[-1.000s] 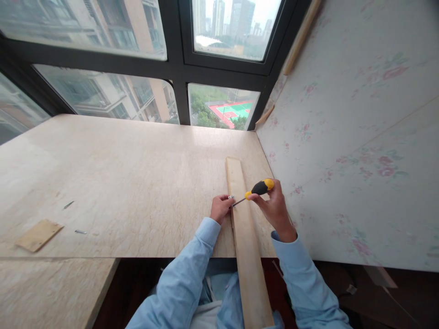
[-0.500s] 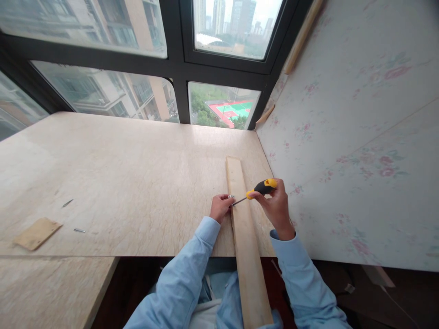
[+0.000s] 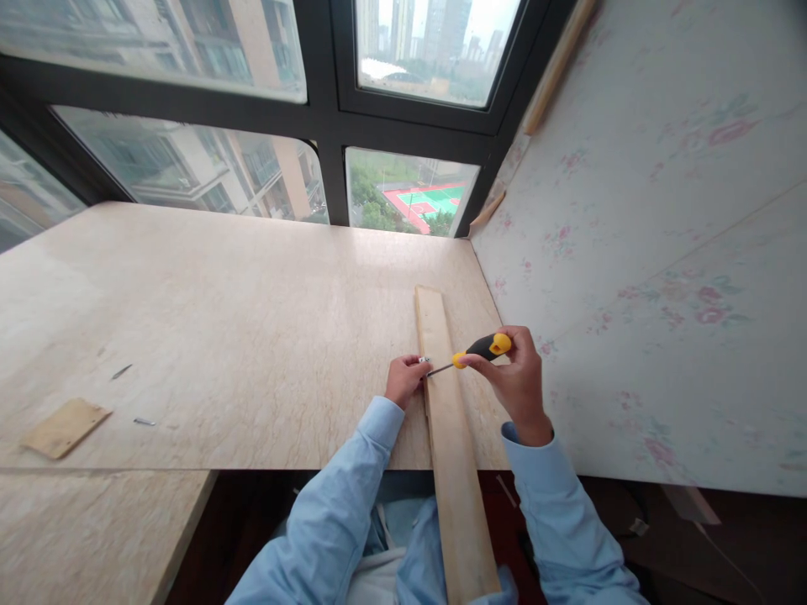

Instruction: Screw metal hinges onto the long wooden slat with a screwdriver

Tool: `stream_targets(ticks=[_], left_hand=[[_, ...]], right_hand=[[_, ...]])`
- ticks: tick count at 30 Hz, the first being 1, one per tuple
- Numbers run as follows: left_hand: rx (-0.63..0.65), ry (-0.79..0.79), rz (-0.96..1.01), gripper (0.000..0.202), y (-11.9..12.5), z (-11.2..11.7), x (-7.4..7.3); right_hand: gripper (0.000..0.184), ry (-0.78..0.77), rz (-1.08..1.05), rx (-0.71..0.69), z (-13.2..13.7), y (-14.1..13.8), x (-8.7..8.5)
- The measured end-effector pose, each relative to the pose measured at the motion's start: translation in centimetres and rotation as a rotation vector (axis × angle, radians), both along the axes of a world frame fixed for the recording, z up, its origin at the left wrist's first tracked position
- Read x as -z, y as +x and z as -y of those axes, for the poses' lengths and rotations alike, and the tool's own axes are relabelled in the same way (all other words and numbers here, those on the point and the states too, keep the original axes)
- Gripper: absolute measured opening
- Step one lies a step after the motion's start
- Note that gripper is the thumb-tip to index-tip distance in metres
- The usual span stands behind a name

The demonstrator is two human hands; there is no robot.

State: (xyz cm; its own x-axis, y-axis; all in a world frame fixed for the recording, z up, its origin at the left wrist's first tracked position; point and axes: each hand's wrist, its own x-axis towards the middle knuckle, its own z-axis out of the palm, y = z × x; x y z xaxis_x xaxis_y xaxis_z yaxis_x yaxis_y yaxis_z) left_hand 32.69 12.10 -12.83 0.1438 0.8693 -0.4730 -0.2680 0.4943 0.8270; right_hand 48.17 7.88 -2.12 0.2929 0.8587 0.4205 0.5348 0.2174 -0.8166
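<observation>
My right hand (image 3: 518, 370) is closed round the black and yellow handle of a screwdriver (image 3: 484, 347). Its shaft slants down to the left, with the tip by the fingers of my left hand (image 3: 405, 380). Those fingers pinch a small shiny metal piece (image 3: 424, 360) against the left edge of a long wooden board (image 3: 449, 420); its exact kind is too small to tell. The board lies lengthwise on the stone-patterned sill, and its near end sticks out over the front edge towards my lap.
On the left of the sill (image 3: 252, 336) lie a small wooden plate (image 3: 66, 428) and two thin metal pieces, one pointed (image 3: 121, 371) and one short (image 3: 144, 421). A flowered wall (image 3: 661, 277) rises close on the right. Dark-framed windows (image 3: 413, 126) stand behind.
My right hand has turned a little on the screwdriver handle, and its wrist has shifted slightly right. The left hand and the board stay nearly where they were.
</observation>
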Motion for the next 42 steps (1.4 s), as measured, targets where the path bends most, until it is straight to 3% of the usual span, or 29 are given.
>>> stream_targets(ticks=[2, 7, 10, 13, 16, 18, 20, 24, 27, 30, 36, 38, 42], left_hand=[[-0.001, 0.000, -0.001, 0.025, 0.0, 0.0, 0.2], [-0.004, -0.001, -0.010, 0.024, 0.1, -0.1, 0.5], [-0.012, 0.005, -0.028, 0.023, 0.1, -0.1, 0.5], [-0.012, 0.010, -0.035, 0.022, 0.1, 0.0, 0.3], [0.000, 0.017, -0.026, 0.022, 0.0, 0.0, 0.3], [0.006, 0.020, -0.026, 0.022, 0.0, 0.0, 0.3], [0.008, 0.026, -0.024, 0.022, 0.0, 0.0, 0.4], [0.000, 0.016, -0.024, 0.022, 0.0, 0.0, 0.4], [-0.010, 0.016, -0.045, 0.021, 0.1, 0.0, 0.3], [-0.012, 0.015, -0.041, 0.022, 0.0, 0.0, 0.4], [-0.007, 0.034, 0.004, 0.025, 0.0, 0.1, 0.7], [-0.007, 0.040, -0.002, 0.023, 0.0, 0.1, 0.6], [-0.022, 0.009, -0.020, 0.021, 0.0, 0.1, 0.0]], right_hand=[[0.059, -0.003, 0.054, 0.024, -0.5, -0.3, 0.4], [0.064, -0.017, -0.260, -0.453, 0.1, -0.9, 0.3], [0.058, -0.105, -0.379, -0.609, 0.9, -0.5, -0.3], [0.047, -0.124, -0.331, -0.510, 0.9, 0.0, -0.3], [0.051, 0.015, -0.118, -0.155, 0.1, 0.1, 0.5], [0.057, 0.073, 0.015, 0.002, -0.5, -0.1, 1.1], [0.061, 0.068, 0.023, -0.048, -0.8, -0.4, 1.5], [0.069, 0.003, -0.273, -0.409, -0.2, -0.8, 1.1], [0.063, -0.086, -0.421, -0.559, 0.7, -0.5, 0.1], [0.051, -0.132, -0.411, -0.537, 1.0, 0.0, -0.2], [0.049, 0.087, 0.082, 0.024, -0.3, -0.1, 0.9], [0.052, 0.078, 0.063, -0.026, -0.5, -0.5, 1.1], [0.061, -0.031, -0.286, -0.444, 0.3, -0.9, 0.8]])
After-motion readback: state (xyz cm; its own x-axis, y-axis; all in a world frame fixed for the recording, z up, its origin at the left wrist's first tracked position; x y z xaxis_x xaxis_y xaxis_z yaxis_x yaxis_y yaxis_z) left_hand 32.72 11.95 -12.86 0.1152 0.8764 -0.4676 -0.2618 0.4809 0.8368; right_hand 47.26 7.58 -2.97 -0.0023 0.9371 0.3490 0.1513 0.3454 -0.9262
